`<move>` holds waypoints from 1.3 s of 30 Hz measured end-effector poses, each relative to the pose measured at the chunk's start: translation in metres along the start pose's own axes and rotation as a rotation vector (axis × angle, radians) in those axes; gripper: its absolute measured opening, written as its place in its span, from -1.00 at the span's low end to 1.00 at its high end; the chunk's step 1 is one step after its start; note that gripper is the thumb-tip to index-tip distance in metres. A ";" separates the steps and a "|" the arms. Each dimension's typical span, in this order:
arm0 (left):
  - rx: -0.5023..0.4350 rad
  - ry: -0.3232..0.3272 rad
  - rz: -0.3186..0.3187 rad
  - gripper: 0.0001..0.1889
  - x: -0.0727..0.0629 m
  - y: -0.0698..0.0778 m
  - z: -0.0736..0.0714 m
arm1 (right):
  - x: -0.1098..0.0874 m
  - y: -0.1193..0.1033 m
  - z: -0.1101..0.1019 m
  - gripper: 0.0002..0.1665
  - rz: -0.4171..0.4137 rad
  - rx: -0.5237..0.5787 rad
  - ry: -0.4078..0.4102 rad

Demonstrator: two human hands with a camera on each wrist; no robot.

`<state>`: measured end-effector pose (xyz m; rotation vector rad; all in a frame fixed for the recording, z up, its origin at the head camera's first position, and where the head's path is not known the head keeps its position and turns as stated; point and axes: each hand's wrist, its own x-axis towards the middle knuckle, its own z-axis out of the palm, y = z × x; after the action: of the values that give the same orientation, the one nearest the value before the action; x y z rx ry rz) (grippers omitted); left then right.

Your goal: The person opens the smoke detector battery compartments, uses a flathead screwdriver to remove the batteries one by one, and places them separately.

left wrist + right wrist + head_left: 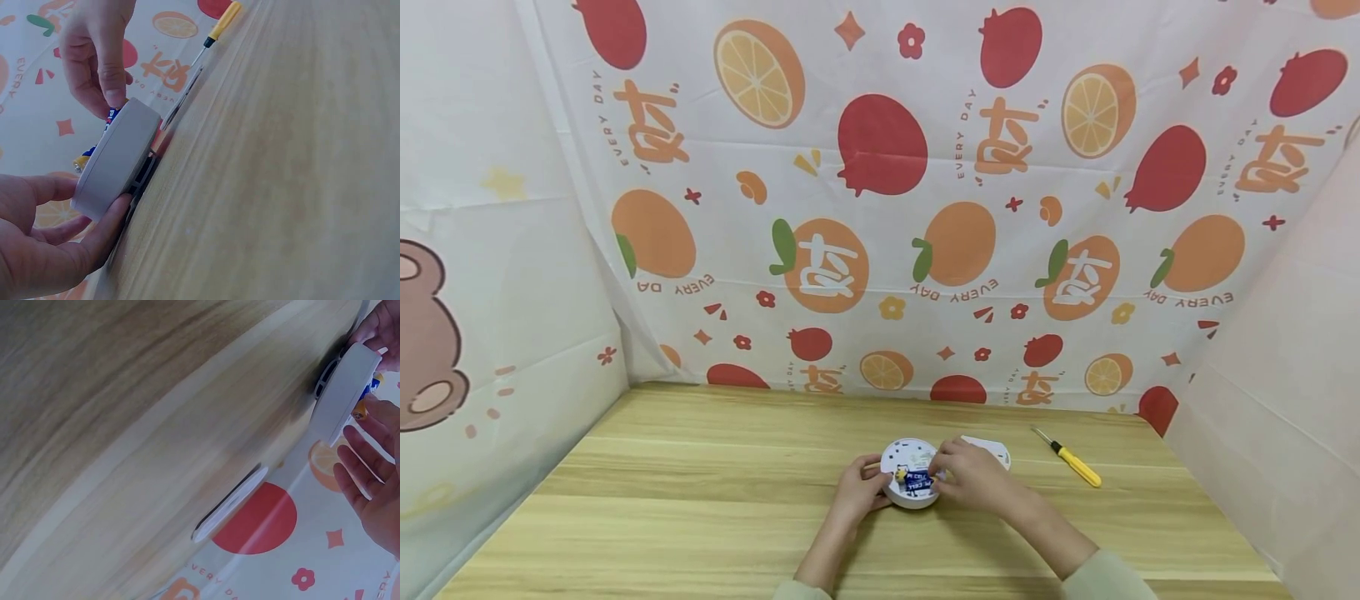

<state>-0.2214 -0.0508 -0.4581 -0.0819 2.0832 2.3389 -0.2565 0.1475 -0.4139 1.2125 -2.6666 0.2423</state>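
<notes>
A round white device (901,454) rests on the table, its face with small dark markings turned up and its rim thick. My left hand (855,493) grips it at the left edge; in the left wrist view, fingers lie along its side and under its base. A blue battery with yellow ends (917,481) lies across the face, partly covered by fingers. At its right end, my right hand (973,477) pinches it between thumb and fingers. From the left wrist, the battery (91,151) sticks out past the face; whether a second one sits beside it I cannot tell.
Behind the right hand lies a flat white cover piece (992,447), partly hidden by that hand. Farther right is a screwdriver (1078,467) with a yellow and black handle. A fruit-printed cloth (880,292) hangs along the table's back edge, with cloth walls at both sides.
</notes>
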 end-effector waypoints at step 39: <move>0.016 -0.005 -0.019 -0.55 0.001 0.001 -0.001 | -0.008 0.004 -0.003 -0.88 -0.048 0.012 0.118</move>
<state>-0.2222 -0.0515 -0.4569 -0.0948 2.0894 2.3093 -0.2543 0.1565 -0.4135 1.2238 -2.5358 0.3122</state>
